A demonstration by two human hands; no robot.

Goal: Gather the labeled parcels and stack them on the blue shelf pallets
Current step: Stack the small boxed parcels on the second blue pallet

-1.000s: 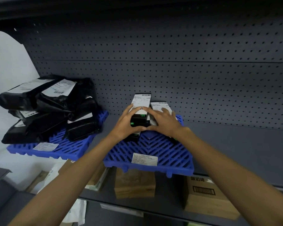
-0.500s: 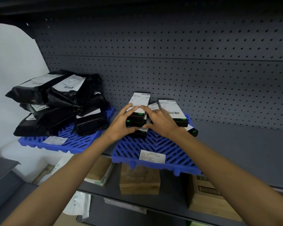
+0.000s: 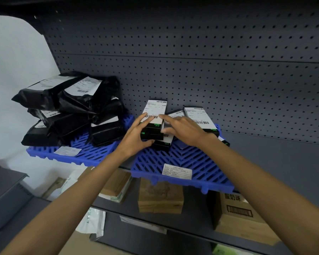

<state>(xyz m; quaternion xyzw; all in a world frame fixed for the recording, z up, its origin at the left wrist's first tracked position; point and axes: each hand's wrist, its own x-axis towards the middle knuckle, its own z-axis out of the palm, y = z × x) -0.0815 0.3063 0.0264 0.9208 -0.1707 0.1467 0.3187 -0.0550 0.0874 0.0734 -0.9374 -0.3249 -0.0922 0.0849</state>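
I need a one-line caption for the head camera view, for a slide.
Left hand holds the top labeled box of a stack on a blue pallet while the right hand touches it.

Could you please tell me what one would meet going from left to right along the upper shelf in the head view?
Black bags → left hand → top box → right hand → right box.
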